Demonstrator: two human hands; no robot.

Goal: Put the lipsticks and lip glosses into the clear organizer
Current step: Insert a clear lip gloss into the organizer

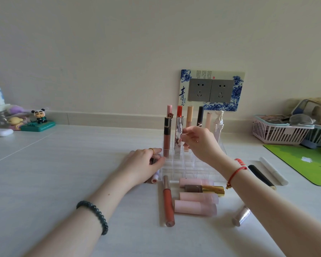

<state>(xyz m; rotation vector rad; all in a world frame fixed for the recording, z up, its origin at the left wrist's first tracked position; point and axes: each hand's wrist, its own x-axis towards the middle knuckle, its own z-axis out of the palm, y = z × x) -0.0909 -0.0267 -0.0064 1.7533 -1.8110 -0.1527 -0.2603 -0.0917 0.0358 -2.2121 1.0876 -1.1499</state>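
The clear organizer (185, 166) stands mid-table, with several tubes upright in its back rows. My right hand (200, 143) pinches the side of a tall silver tube with a red cap (179, 130) that stands in a slot. Beside it stands a brown gloss with a black cap (167, 138). My left hand (144, 162) lies at the organizer's left edge, fingers closed on a dark tube (153, 160) and covering other tubes. In front lie an orange gloss (168, 201), three pink tubes (197, 198), a brown and gold lipstick (204, 189) and a silver lipstick (241, 216).
A black tube (261, 177) and a white tube (273, 170) lie to the right, next to a green mat (304, 164). A pink basket (280, 132) sits at the back right. Figurines (39, 119) and a white case (1, 132) stand at the far left.
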